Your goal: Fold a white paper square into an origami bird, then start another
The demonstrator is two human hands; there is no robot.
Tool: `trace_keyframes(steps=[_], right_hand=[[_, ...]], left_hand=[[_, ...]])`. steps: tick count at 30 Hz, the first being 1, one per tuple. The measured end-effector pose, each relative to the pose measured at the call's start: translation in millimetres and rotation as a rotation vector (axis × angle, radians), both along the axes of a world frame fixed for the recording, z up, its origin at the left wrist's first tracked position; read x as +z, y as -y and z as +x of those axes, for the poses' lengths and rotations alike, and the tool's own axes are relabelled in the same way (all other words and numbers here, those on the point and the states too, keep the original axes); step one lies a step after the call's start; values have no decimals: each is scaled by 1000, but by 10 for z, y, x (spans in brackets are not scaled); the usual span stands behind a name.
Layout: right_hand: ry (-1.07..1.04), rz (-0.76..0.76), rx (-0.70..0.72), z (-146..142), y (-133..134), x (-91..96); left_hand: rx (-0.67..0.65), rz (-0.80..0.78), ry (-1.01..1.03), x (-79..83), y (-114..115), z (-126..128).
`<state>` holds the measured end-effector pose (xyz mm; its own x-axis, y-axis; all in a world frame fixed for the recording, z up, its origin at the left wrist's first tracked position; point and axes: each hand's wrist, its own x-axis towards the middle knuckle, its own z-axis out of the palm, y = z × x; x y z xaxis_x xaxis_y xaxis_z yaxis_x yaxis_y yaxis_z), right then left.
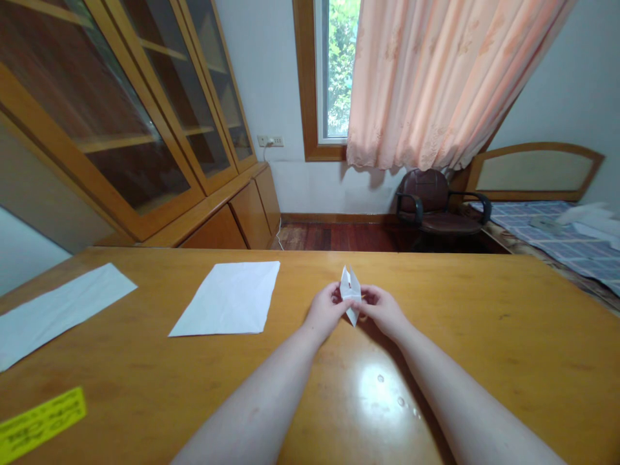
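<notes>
A small folded white paper piece [350,294], with pointed flaps upward and a point downward, is held just above the wooden table [484,336] near its middle. My left hand [327,311] pinches its left side with closed fingers. My right hand [382,309] pinches its right side the same way. Both forearms reach in from the bottom edge.
A flat white square sheet [227,299] lies on the table left of my hands. A longer white sheet [53,313] lies at the far left, and a yellow label [41,423] sits at the near left corner. Behind the table are a wooden cabinet [145,129], an office chair [436,206] and a bed [557,232].
</notes>
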<state>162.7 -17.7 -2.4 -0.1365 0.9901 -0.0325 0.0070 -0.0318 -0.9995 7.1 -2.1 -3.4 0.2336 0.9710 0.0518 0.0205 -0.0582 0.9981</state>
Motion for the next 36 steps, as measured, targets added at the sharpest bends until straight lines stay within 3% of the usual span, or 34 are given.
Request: trace_keyframes(steps=[12,21,30,36], right_hand=[[90,6,-77,-8,15,91],[56,-32,-132,-5,-1,98],[97,-8,-132,11,-41,-8],[108,33,-107,15,-47,-29]], left_hand=[[-39,-39,-13,-46,-15,2],[13,43,-249,160,40,-24],[32,54,-269,18,-8,-34],[55,119,-338,63,10,-57]])
